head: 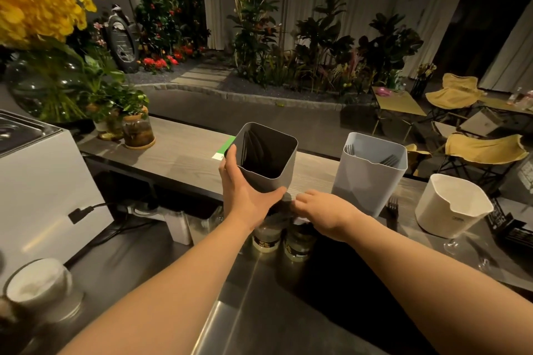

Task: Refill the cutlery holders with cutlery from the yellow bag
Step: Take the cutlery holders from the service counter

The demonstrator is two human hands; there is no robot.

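Dark grey cutlery holder (pixel 268 158) tilts over the wooden counter's (pixel 178 153) near edge, the left hand (pixel 245 196) clamped around its lower wall. Just beside its base the right hand (pixel 314 207) curls; what it grips cannot be told. Two jars (pixel 297 242) stand below. Rightward: light grey holder (pixel 369 179) with forks, loose fork (pixel 392 207), white holder (pixel 452 207).

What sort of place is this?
Probably a café or restaurant bar. The left hand holds a grey cutlery holder at the wooden counter, the pale holder beside it has forks, and folding chairs face an indoor garden beyond.
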